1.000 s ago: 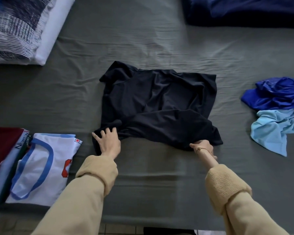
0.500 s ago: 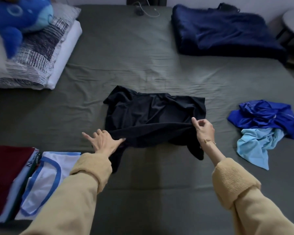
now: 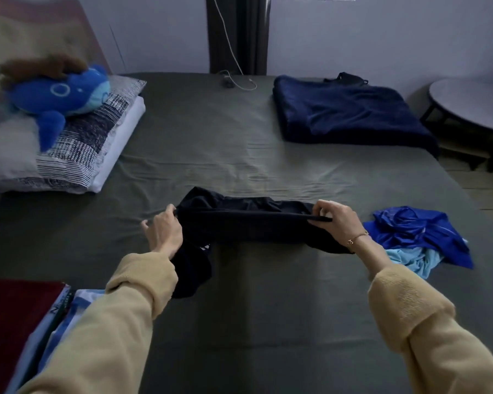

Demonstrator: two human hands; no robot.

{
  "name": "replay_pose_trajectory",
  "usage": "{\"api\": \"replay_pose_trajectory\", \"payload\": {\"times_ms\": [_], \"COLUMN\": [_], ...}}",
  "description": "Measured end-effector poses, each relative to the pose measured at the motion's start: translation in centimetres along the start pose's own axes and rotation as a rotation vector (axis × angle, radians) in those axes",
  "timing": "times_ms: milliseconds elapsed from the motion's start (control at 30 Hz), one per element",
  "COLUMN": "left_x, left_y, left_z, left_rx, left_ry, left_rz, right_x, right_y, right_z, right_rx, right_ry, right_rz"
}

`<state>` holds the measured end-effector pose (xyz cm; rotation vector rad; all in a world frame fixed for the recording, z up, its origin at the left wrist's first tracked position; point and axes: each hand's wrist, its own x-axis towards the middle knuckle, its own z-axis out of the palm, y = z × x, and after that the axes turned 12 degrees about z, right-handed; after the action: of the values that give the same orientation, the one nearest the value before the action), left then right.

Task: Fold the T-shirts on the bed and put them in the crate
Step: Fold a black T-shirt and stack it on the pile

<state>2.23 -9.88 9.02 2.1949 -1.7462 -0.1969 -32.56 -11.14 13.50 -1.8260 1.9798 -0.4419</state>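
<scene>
A black T-shirt [image 3: 248,223] hangs stretched between my hands above the middle of the grey-green bed [image 3: 268,308]. My left hand [image 3: 164,231] pinches its left edge and my right hand [image 3: 336,220] pinches its right edge. Its lower cloth droops below both hands, with a loose part hanging beside my left wrist. A crumpled royal-blue shirt [image 3: 419,231] lies on a light-blue shirt [image 3: 413,260] at the right. Folded shirts, one dark red [image 3: 15,314] and one white with blue trim [image 3: 77,302], lie at the lower left. No crate is in view.
Pillows [image 3: 77,149] with a blue plush toy [image 3: 57,95] lie at the far left. A folded navy blanket [image 3: 350,112] sits at the far right of the bed, with a white cable [image 3: 239,81] near it. A round table [image 3: 473,103] stands beyond the bed's right edge.
Both hands have lifted the black shirt's near edge off the bed and carried it away from me. The view has tilted up, showing the wall and round table.
</scene>
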Motion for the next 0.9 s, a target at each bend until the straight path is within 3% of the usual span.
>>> {"api": "replay_pose_trajectory", "payload": {"times_ms": [433,633,767,900], "left_x": [3.4,5.0,5.6,5.1], "left_y": [7.8,10.7,11.4,11.2], "left_z": [-9.1,-13.7,-15.0,-14.5], "left_rx": [0.066,0.109,-0.143,-0.200], "left_ry": [0.383,0.524,0.423,0.287], "left_rz": [0.129,0.193,0.140,0.125], "right_x": [1.6,2.5,2.7,2.6], "right_y": [-0.9,0.1,1.0,1.3], "right_z": [-7.7,-11.4,-11.9,-11.9], "right_rx": [-0.019,-0.068,-0.004,0.129], "right_ry": [0.491,0.474,0.472,0.393], "right_rz": [0.157,0.238,0.416,0.476]}}
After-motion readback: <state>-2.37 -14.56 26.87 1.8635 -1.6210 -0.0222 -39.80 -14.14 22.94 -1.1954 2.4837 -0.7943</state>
